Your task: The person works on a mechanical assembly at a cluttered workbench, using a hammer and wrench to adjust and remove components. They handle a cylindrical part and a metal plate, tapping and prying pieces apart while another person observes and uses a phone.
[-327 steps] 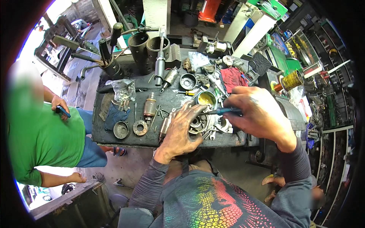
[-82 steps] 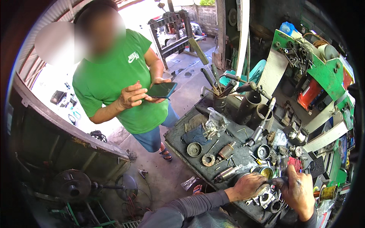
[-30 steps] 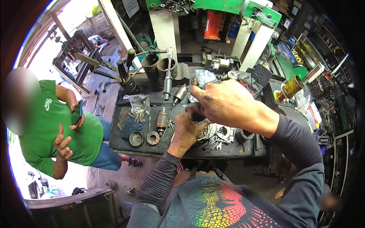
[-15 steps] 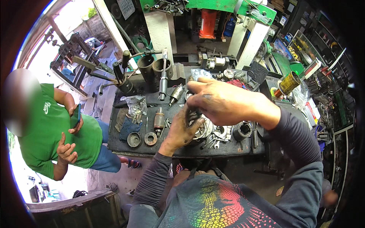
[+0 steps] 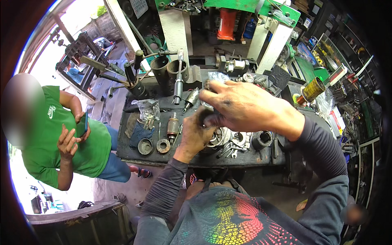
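Note:
My left hand [image 5: 197,132] and my right hand [image 5: 249,104] meet above the middle of a dark workbench, fingers curled. Whatever lies between them is mostly hidden by the fingers. Under the hands sits a silvery metal housing [image 5: 222,138], partly covered by them. Beside it lie several open-ended wrenches [image 5: 229,152] and a dark hollow cylinder [image 5: 261,141]. Left of my left hand are a motor armature [image 5: 173,125], a metal ring [image 5: 163,145] and a round metal cup [image 5: 145,146]. A cylindrical metal part [image 5: 191,99] lies just beyond the hands.
A clear plastic bag [image 5: 148,110] and a blue cloth [image 5: 142,134] lie on the bench's left. Dark upright canisters [image 5: 161,73] holding tools stand at the back left. A person in a green shirt [image 5: 77,143] stands at left with a phone [image 5: 83,124]. A yellow can [image 5: 312,89] sits at right.
My hands stay together, with my right hand's fingers turned slightly lower and my left hand partly behind them. The other person's free hand has risen toward the phone. The view has shifted slightly.

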Available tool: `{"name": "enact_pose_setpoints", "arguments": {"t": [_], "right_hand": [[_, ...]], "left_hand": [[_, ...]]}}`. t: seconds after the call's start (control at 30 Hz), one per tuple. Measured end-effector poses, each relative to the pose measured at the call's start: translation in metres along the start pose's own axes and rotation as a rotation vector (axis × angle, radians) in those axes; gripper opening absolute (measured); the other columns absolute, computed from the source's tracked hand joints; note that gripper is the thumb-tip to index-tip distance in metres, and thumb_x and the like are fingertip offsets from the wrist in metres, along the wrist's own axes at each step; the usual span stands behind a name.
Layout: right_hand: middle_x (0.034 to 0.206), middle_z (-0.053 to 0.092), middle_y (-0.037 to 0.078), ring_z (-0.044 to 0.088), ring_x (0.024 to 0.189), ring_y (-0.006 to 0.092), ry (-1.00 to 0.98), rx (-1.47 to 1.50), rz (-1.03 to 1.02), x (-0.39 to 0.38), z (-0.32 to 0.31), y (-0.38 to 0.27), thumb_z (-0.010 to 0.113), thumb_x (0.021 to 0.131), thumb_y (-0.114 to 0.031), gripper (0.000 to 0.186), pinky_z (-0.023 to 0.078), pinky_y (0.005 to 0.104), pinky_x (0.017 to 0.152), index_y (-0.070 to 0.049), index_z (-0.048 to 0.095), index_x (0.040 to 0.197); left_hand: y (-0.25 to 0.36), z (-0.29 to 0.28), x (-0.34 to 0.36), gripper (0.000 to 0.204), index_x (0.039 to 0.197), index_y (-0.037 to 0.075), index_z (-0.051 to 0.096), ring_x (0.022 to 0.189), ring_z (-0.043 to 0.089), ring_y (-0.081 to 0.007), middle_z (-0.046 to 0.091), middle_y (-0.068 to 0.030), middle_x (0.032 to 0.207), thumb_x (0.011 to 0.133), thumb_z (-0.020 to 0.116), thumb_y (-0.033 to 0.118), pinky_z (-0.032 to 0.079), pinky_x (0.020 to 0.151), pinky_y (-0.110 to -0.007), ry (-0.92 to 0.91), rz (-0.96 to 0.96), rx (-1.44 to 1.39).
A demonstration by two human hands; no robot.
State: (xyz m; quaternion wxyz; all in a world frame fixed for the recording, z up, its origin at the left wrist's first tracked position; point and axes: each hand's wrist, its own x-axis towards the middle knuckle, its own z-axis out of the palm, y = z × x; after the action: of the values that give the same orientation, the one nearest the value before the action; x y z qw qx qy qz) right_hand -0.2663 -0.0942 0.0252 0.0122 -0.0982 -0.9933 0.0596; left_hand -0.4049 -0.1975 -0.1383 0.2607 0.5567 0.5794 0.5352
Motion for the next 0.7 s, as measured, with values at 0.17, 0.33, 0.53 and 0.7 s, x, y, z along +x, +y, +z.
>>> {"name": "enact_pose_setpoints", "arguments": {"t": [0.17, 0.33, 0.53, 0.7], "right_hand": [[0.116, 0.054, 0.021, 0.057, 0.113, 0.0403, -0.098, 0.083, 0.063, -0.001, -0.01, -0.002, 0.068, 0.086, -0.006, 0.021, 0.051, 0.047, 0.091, -0.001, 0.061, 0.106], [0.11, 0.054, 0.019, 0.058, 0.106, 0.0423, 0.064, 0.127, -0.149, -0.01, -0.006, -0.004, 0.074, 0.089, -0.015, 0.031, 0.05, 0.0493, 0.088, -0.002, 0.058, 0.113], [0.099, 0.058, 0.021, 0.064, 0.093, 0.0421, -0.061, 0.071, 0.078, -0.005, -0.009, -0.009, 0.074, 0.088, -0.016, 0.029, 0.053, 0.0493, 0.079, -0.001, 0.06, 0.109], [0.105, 0.057, 0.021, 0.06, 0.103, 0.0419, 0.026, 0.025, -0.078, -0.004, -0.012, -0.014, 0.077, 0.087, -0.021, 0.034, 0.051, 0.0489, 0.083, 0.0, 0.059, 0.107]], "left_hand": [[-0.003, 0.014, -0.001, 0.051, 0.129, -0.005, 0.06, 0.111, 0.071, -0.0274, 0.072, -0.0235, 0.115, 0.086, 0.083, 0.009, 0.056, 0.095, -0.037, 0.117, 0.173, -0.099], [-0.007, 0.021, -0.014, 0.046, 0.127, -0.003, 0.059, 0.108, 0.072, -0.0234, 0.072, -0.018, 0.117, 0.087, 0.08, 0.006, 0.057, 0.095, -0.035, 0.046, 0.119, -0.202], [-0.008, 0.03, -0.009, 0.041, 0.122, 0.004, 0.058, 0.095, 0.074, -0.0298, 0.073, -0.0164, 0.109, 0.089, 0.081, 0.012, 0.058, 0.079, -0.038, 0.153, 0.142, -0.007], [-0.008, 0.021, -0.008, 0.034, 0.109, 0.003, 0.056, 0.096, 0.075, -0.034, 0.073, -0.0181, 0.102, 0.089, 0.081, 0.016, 0.058, 0.077, -0.042, 0.077, 0.073, -0.133]]}}
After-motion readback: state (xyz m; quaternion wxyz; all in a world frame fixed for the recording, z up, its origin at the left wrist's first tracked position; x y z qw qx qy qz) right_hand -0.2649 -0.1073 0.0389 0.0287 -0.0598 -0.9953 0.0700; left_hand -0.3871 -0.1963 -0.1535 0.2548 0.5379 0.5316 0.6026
